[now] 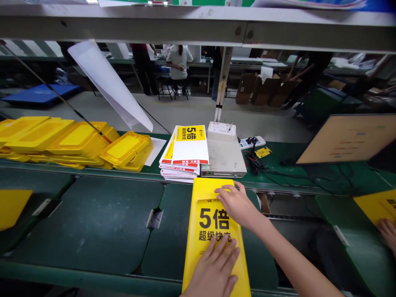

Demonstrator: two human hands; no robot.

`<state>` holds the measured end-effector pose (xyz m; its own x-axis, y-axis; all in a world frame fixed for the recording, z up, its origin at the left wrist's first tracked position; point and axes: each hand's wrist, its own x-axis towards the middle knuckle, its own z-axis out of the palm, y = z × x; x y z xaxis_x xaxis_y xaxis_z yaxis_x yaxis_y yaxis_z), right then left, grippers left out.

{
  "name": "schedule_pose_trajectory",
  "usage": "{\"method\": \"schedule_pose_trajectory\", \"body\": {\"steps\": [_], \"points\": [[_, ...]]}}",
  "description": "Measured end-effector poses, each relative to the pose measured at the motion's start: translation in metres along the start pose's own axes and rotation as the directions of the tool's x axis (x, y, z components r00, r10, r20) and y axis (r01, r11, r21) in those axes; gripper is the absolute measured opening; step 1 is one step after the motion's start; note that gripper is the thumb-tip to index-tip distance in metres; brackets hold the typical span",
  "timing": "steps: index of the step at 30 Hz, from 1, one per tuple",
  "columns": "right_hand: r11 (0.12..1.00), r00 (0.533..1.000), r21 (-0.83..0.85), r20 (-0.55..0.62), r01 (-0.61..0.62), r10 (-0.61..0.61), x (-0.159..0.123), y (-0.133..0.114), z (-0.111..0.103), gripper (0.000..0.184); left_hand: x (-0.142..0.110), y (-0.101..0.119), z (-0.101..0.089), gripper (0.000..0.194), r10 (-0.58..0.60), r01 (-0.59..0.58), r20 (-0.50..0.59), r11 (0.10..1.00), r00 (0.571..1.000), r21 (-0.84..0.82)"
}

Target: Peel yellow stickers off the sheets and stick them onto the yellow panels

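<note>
A yellow plastic panel (pixel 204 198) with a black "5倍" label lies lengthwise on the dark green conveyor belt (pixel 105 222) right in front of me. My left hand (pixel 213 268) presses flat on the panel's near end, fingers spread over the lower line of print. My right hand (pixel 236 204) rests flat on the upper part of the label, fingertips at its top edge. Neither hand grips anything. Just beyond the panel sits a stack of printed yellow, white and red labels (pixel 185 152).
Stacked yellow trays (pixel 71 140) fill the far left shelf. A white box device (pixel 222 152) with cables (pixel 256 161) stands beside the labels. Another person's hand (pixel 388 233) touches a yellow panel (pixel 375 206) at right. A tilted board (pixel 349 138) hangs right; people work behind.
</note>
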<state>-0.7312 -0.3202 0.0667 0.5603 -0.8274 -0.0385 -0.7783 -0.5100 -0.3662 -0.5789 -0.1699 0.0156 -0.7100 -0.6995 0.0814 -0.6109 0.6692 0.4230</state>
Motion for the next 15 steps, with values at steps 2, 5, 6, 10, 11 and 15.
{"method": "schedule_pose_trajectory", "body": {"steps": [2,5,6,10,11,15], "points": [[0.997,1.000,-0.068,0.007,0.020,-0.019,0.002,0.005,0.008,0.043,0.020,-0.010,0.000,0.052,0.032,-0.031,0.060,0.999,0.998,-0.014],[0.989,0.997,-0.143,-0.066,-0.042,0.033,-0.008,0.002,0.026,0.060,0.058,-0.049,-0.007,0.052,0.007,-0.004,0.078,0.999,0.997,-0.032],[0.988,0.996,-0.144,-0.081,-0.051,0.040,-0.016,-0.003,0.035,0.062,0.071,-0.068,-0.010,0.053,-0.011,0.012,0.060,0.999,0.998,-0.029],[0.980,0.980,-0.017,0.038,0.197,-0.197,-0.051,-0.030,0.076,0.058,0.106,-0.154,-0.029,0.050,-0.317,0.290,-0.253,0.947,0.914,-0.139],[0.954,0.951,0.036,0.086,0.296,-0.298,-0.053,-0.032,0.083,0.059,0.108,-0.173,-0.032,0.048,-0.425,0.349,-0.347,0.900,0.836,-0.261],[0.982,0.981,0.090,0.088,0.165,-0.173,-0.006,-0.011,0.077,0.053,0.084,-0.213,-0.021,0.040,-0.714,0.409,-0.426,0.681,0.556,-0.607]]}}
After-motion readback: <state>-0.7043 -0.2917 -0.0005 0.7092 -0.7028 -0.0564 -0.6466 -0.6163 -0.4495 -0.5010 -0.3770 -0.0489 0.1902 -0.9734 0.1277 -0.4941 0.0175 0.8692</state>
